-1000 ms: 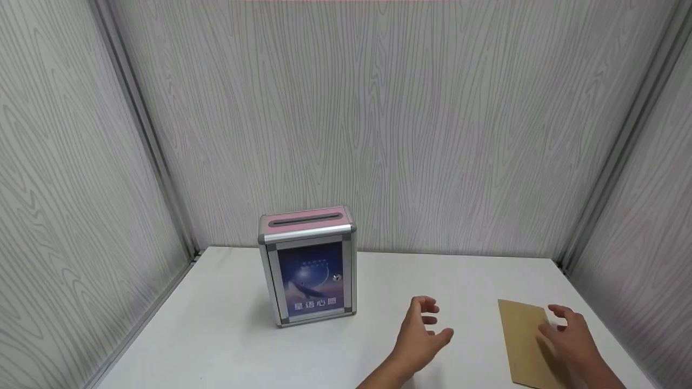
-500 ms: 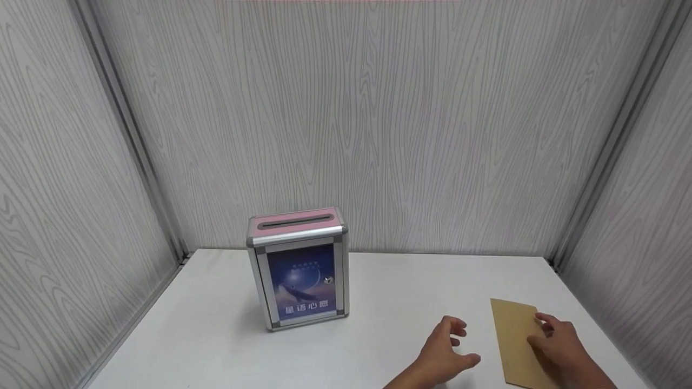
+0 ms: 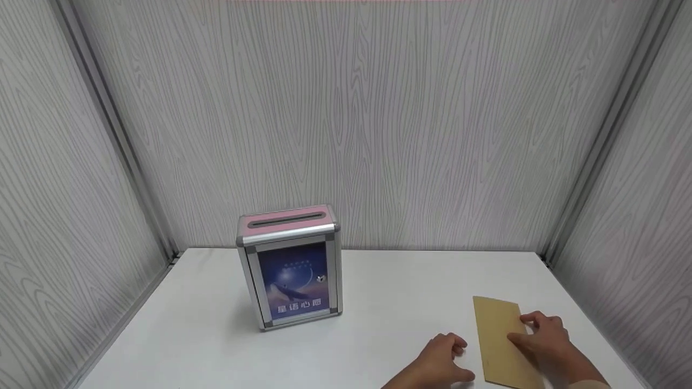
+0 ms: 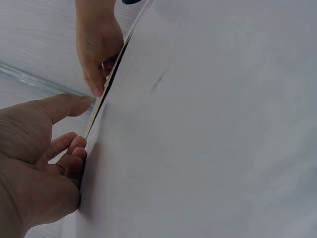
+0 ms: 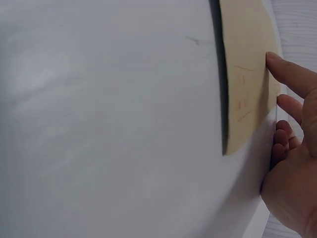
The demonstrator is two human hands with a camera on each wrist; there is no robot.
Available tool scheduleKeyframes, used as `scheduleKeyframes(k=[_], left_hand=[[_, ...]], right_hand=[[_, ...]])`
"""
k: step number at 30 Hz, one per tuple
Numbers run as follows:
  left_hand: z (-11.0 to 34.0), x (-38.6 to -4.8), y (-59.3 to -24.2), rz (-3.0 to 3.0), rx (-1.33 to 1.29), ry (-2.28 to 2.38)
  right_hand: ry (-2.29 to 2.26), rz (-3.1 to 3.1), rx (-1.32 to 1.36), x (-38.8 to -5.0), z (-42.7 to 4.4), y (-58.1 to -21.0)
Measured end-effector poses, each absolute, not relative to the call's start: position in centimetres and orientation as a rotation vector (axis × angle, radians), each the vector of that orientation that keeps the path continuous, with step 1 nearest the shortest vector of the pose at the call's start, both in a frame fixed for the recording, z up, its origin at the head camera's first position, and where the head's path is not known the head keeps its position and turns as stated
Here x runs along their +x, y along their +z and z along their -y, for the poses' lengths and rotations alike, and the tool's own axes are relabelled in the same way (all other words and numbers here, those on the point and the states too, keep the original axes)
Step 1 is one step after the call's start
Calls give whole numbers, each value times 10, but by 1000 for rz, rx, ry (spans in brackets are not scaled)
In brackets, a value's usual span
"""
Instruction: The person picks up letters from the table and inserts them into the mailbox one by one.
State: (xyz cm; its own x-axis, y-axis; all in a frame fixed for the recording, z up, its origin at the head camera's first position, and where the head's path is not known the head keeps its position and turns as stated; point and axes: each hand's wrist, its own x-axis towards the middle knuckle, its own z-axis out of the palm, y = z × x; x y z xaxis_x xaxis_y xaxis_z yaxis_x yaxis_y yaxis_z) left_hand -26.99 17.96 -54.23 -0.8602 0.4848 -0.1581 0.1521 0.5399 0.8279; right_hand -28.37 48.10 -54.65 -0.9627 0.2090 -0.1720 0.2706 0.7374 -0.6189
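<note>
A tan paper envelope point(image 3: 497, 340) lies at the right of the white table, its long sides running away from me. At its right edge my right hand point(image 3: 546, 340) pinches it, thumb on the upper face and forefinger at the edge. Red printed marks show on the envelope point(image 5: 247, 99) in the right wrist view, with a dark shadow along one side. My left hand point(image 3: 435, 362) is just left of the envelope, thumb apart from the loosely bent fingers, holding nothing. The left wrist view shows that left hand point(image 4: 39, 153) low beside the table, with the right hand point(image 4: 99, 47) beyond.
A silver-framed box point(image 3: 292, 270) stands upright left of centre, with a pink top, a long slot, a blue whale picture and a small lock on its front. Grey wood-grain panels point(image 3: 346, 124) enclose the white table point(image 3: 400, 292) at the back and both sides.
My right hand has come down to the envelope's right edge and taken hold there. The left hand has moved right and nearer to me. The whole head view has shifted, moving the box leftward.
</note>
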Motion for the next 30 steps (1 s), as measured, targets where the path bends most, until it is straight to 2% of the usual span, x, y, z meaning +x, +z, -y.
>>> scheduleKeyframes(k=[9,30], left_hand=[[-187,-265,-543,-2460,483,1209],[-183,-265,-544,-2481,551,1203]], right_hand=[[-861,-2853,365,-278,-471,-538],[-909,-2854,322,-278,-474,-539]])
